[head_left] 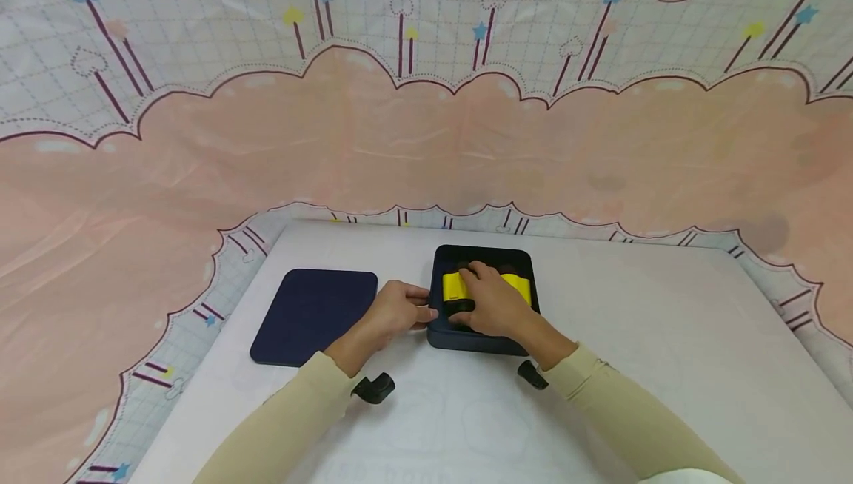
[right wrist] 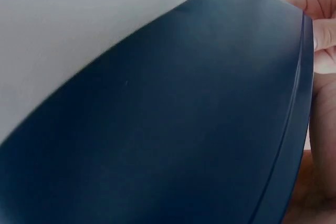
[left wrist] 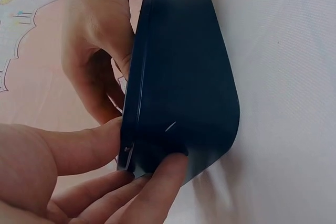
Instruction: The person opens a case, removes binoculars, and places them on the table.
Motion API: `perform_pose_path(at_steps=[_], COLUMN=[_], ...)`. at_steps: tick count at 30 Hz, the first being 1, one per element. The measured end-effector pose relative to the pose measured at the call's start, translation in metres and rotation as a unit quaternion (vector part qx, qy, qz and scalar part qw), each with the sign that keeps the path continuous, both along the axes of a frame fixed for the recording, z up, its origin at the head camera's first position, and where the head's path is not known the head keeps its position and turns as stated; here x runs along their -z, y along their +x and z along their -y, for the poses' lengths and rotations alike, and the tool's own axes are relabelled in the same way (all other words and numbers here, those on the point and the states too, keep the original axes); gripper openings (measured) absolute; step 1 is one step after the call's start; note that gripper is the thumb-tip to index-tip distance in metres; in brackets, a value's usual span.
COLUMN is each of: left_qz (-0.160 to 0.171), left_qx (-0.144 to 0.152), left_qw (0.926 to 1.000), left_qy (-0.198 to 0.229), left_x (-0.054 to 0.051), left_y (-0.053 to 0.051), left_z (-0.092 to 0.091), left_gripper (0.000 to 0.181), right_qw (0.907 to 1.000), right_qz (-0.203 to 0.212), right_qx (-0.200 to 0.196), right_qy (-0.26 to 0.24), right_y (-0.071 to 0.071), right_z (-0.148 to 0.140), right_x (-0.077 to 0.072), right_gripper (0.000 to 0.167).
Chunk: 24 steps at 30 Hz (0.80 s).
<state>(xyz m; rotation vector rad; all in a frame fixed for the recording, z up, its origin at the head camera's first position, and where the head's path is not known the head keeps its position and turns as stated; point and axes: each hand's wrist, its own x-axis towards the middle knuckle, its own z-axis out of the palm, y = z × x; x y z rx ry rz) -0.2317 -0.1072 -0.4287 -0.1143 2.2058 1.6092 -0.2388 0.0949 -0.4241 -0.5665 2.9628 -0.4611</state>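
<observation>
A dark navy box (head_left: 476, 341) with an open top stands on the white table, and a yellow-and-black object (head_left: 455, 288) lies inside it. My right hand (head_left: 498, 300) reaches down into the box, thumb and fingers around the object's black part; its exact kind is hidden by the hand. At the box's left side, my left hand (head_left: 398, 308) holds the edge. In the left wrist view its thumb rests on the rim while the other fingers touch the outer wall (left wrist: 184, 66). Mostly the box's outer side (right wrist: 173, 114) fills the right wrist view.
A flat navy lid (head_left: 316, 314) lies on the white table (head_left: 666, 336) to the left of the box. Black wrist-worn pieces (head_left: 375, 389) show under both sleeves. Behind the table hangs a pink and white patterned cloth (head_left: 426, 143).
</observation>
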Motion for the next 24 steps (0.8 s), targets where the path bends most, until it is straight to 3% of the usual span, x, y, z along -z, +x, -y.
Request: perform_pose_path(at_steps=[9,17,24], left_qz=[0.001,-0.002,-0.008], left_qx=[-0.001,-0.002,-0.001], left_qw=[1.0,1.0,1.0], left_qy=[-0.005,-0.006,-0.004], left_x=[0.001,0.001,0.001], left_y=[0.001,0.002,0.003], left_z=[0.001,0.001,0.001], left_gripper=[0.05,0.05,0.05], right_qw=[0.9995,0.9916,0.9857], right_qz=[0.002,-0.044,-0.018], right_qx=[-0.008,-0.045,-0.065], right_qy=[0.03,0.113,0.154], right_y=[-0.004,-0.005,-0.005], right_z=[-0.011,-0.021,-0.025], right_x=[0.0,-0.002,-0.006], right_gripper=[0.087,0.061,0.065])
